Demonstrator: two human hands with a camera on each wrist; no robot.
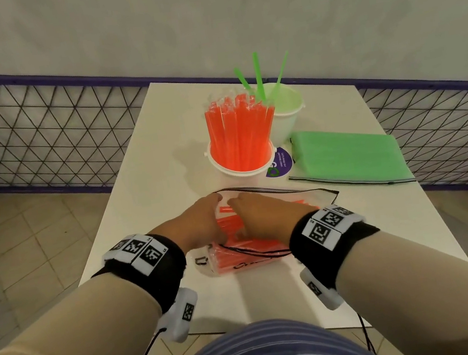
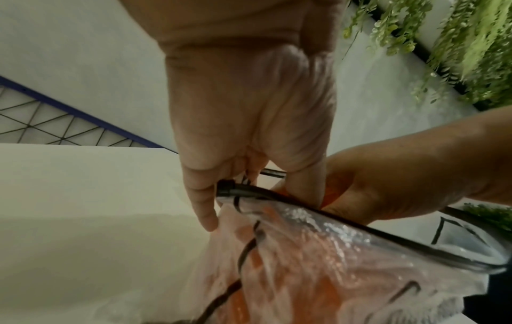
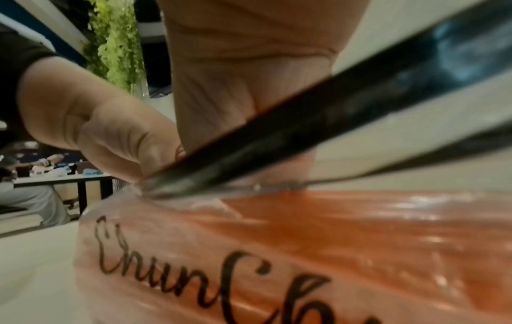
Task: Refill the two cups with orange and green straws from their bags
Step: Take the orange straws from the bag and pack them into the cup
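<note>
A clear orange straw bag [image 1: 250, 251] with a black zip edge lies on the white table [image 1: 143, 190] in front of me. My left hand [image 1: 200, 225] pinches the left end of its zip edge [image 2: 235, 190]. Close beside it, my right hand [image 1: 259, 213] curls over the same edge at the bag's mouth; its fingertips are hidden behind the zip strip [image 3: 318, 122]. Behind the bag stands a white cup packed with orange straws [image 1: 240, 146]. A second white cup [image 1: 286, 108] holds three green straws. The green straw bag [image 1: 348, 157] lies flat to the right.
A purple round sticker [image 1: 281, 164] sits on the table between the orange cup and the green bag. A mesh fence with a purple rail [image 1: 39, 139] runs behind the table. The table's near edge is just in front of my body.
</note>
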